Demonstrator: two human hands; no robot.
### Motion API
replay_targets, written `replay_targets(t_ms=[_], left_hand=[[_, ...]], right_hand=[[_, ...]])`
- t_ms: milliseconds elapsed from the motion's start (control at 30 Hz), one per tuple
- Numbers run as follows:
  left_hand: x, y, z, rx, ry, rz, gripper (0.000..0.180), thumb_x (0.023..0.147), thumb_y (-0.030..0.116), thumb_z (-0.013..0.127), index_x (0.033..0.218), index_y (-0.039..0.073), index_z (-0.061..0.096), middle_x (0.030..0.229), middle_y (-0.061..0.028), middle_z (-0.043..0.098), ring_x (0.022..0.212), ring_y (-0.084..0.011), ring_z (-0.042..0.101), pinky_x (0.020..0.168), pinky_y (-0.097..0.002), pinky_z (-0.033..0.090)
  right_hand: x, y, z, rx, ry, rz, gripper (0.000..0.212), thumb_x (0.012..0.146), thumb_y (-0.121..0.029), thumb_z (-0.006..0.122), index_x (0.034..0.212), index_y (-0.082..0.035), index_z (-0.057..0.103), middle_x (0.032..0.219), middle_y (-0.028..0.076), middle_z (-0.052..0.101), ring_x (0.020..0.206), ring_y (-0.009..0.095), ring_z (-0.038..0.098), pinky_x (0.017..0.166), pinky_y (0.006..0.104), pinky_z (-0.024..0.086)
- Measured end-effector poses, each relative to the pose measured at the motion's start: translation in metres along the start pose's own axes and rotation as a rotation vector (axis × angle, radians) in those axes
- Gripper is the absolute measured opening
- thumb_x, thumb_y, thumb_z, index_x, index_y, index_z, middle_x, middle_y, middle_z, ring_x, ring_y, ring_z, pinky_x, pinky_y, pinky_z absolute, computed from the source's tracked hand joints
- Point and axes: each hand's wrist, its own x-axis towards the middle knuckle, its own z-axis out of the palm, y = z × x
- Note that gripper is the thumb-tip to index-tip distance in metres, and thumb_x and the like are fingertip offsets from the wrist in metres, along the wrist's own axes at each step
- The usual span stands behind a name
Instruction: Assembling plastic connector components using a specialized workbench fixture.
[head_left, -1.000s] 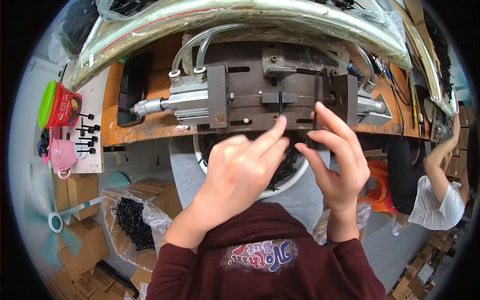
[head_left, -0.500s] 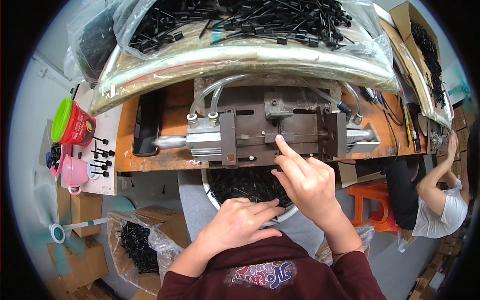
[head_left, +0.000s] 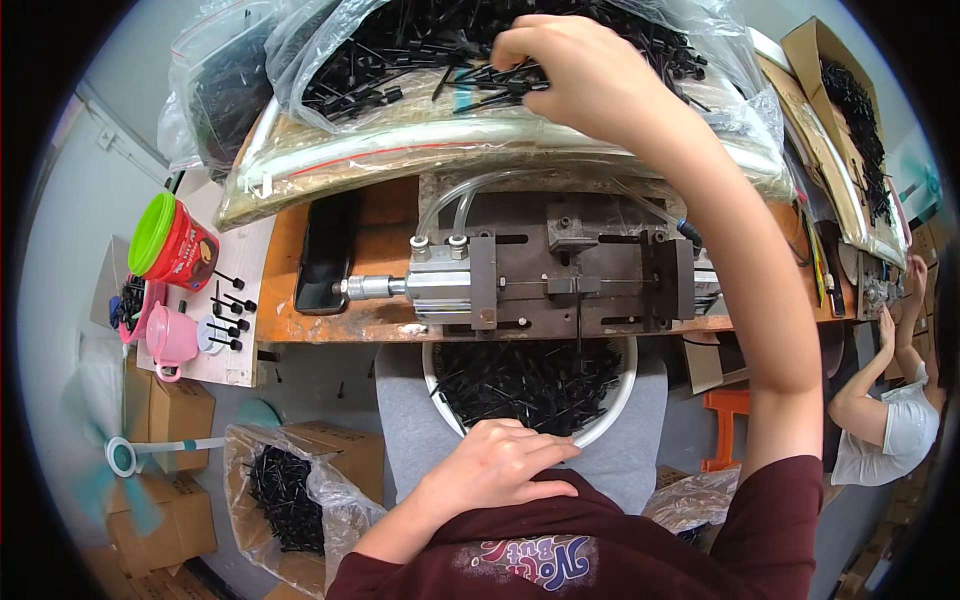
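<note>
My right hand (head_left: 580,75) reaches far forward over a pile of black plastic pieces with thin stems (head_left: 400,60). Its thumb and fingers are curved and apart, with nothing visible between them. My left hand (head_left: 510,460) lies with fingers stretched out by the near rim of a white tub (head_left: 628,400), which is full of similar black pieces (head_left: 520,385). Between the two hands stands a metal clamping fixture (head_left: 515,215) with a cylinder (head_left: 440,285) on its left side. A small black piece (head_left: 575,287) sits at its middle, with a thin stem pointing down.
The pile rests on a plastic-wrapped tray with a pale rim (head_left: 500,140). On the left are a red bucket (head_left: 190,245), a pink cup (head_left: 172,338) and a dark phone-like slab (head_left: 325,250). A fan (head_left: 122,457) stands lower left. Another person (head_left: 885,430) works at right.
My right hand has left the middle of the fixture and moved forward over the pile. My left hand stays near the tub's rim. The view has shifted slightly.
</note>
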Motion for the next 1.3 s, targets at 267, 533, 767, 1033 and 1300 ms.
replay_targets(t_ms=[267,533,767,1033,1300], left_hand=[[-0.010,0.001,0.001,-0.027,-0.004,-0.025,0.035,0.075,0.038,0.080,0.094,0.009,0.073,0.093,-0.0023,0.075,0.072,-0.0159,0.070,0.063,-0.0257,0.053],[-0.015,-0.002,0.004,-0.021,0.021,-0.016,0.035,0.074,0.038,0.081,0.093,0.009,0.073,0.092,-0.0021,0.074,0.073,-0.0155,0.070,0.061,-0.0258,0.053],[-0.012,0.000,0.006,-0.032,0.053,0.002,0.036,0.074,0.039,0.081,0.093,0.009,0.073,0.092,-0.0019,0.074,0.069,-0.0149,0.069,0.060,-0.0248,0.052],[-0.014,0.002,0.002,-0.028,0.088,-0.001,0.036,0.073,0.038,0.082,0.092,0.009,0.073,0.091,-0.0018,0.074,0.068,-0.0145,0.068,0.060,-0.0247,0.052],[0.007,0.007,-0.018,-0.001,0.227,0.018,0.036,0.071,0.028,0.084,0.097,0.006,0.074,0.098,-0.0064,0.074,0.071,-0.0148,0.070,0.059,-0.0242,0.051]], right_hand=[[0.056,0.002,0.038,-0.227,-0.638,0.235,0.043,0.071,0.008,0.064,0.113,-0.002,0.061,0.106,0.015,0.067,0.101,0.034,0.066,0.084,0.0424,0.055],[0.036,0.010,0.027,-0.217,-0.585,0.081,0.027,0.072,0.000,0.068,0.099,-0.005,0.067,0.104,0.013,0.069,0.100,0.030,0.067,0.081,0.0406,0.055],[0.027,0.016,0.017,-0.143,-0.043,-0.167,0.010,0.080,-0.009,0.070,0.090,-0.007,0.069,0.084,0.005,0.066,0.074,0.020,0.063,0.066,0.0356,0.053],[0.037,0.054,-0.009,0.257,0.117,0.292,0.023,0.085,-0.017,0.070,0.087,0.004,0.061,0.081,0.025,0.064,0.079,0.039,0.062,0.072,0.0434,0.047],[0.012,0.088,-0.015,0.897,0.252,0.896,0.013,0.095,-0.019,0.061,0.093,-0.006,0.059,0.071,0.000,0.056,0.054,0.009,0.047,0.050,0.0241,0.040]])
